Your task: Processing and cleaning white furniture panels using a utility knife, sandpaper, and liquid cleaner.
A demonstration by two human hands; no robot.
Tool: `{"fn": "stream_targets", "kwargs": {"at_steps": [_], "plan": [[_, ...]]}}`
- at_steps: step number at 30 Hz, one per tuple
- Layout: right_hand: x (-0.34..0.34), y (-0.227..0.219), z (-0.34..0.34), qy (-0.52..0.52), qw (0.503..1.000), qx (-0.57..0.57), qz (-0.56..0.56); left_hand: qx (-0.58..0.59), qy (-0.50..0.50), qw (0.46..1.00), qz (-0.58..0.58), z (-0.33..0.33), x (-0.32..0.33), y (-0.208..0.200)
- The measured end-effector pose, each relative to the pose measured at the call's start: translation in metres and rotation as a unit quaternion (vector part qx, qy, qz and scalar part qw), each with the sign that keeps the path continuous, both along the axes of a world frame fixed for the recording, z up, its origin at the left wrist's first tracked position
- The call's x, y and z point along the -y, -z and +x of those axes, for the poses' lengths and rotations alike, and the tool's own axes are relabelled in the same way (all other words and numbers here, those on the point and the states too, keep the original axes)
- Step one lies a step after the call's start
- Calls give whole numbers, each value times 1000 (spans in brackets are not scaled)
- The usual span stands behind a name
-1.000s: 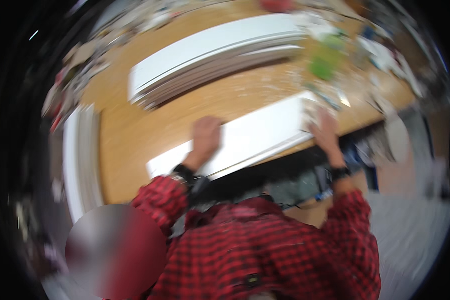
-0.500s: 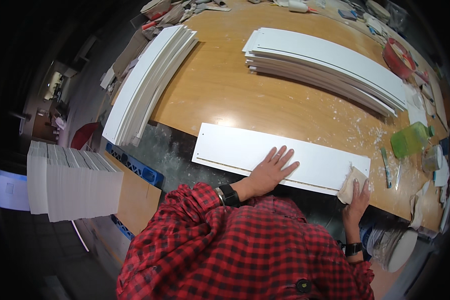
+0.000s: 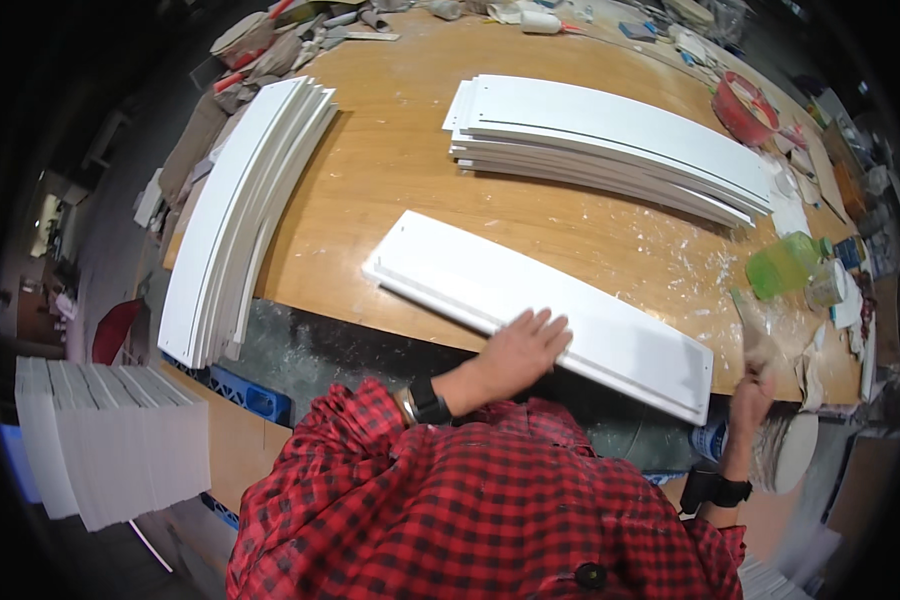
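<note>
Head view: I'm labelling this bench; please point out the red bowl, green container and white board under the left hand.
Red bowl (image 3: 732,118), head view: red wall.
Green container (image 3: 782,266), head view: side wall.
White board (image 3: 538,284), head view: top face.

The right hand (image 3: 748,405) was a blur from where I watched, its fingers impossible to count, and what it gripped had smeared so badly that I could only say it was probably a pale cloth (image 3: 761,350). The left hand (image 3: 525,352) lay over part of the white panel's (image 3: 595,312) near edge, hiding that stretch, and its thumb was out of my sight. The panel's underside was hidden too. I couldn't make out what the red bowl (image 3: 732,108) contained. The right forearm (image 3: 736,455) covered some of the pale bucket (image 3: 792,452) behind it. Down below, the checked shirt (image 3: 420,510) ran off the bottom of the view, as did some white boards (image 3: 768,582).
</note>
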State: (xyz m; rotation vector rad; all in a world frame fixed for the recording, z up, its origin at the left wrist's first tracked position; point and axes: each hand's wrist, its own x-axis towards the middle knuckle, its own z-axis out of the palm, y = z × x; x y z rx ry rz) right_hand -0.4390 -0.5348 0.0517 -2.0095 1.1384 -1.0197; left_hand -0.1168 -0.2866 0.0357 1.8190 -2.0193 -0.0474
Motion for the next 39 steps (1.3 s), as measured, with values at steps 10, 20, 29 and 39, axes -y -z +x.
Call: {"fn": "stream_targets", "kwargs": {"at_steps": [10, 20, 29, 39], "plan": [[-102, 51, 201, -184, 906, -360, -121, -190, -347, 918, 27, 159, -84, 45], [-203, 43, 375, -576, 773, -243, -111, -435, -304, 835, -144, 175, -89, 49], [-140, 9, 273, -479, 767, -415, -95, -190, -312, 931, 3, 157, -89, 42], [-142, 1, 311, -522, 722, -429, -151, -141, -340, 929, -39, 154, -88, 54]]}}
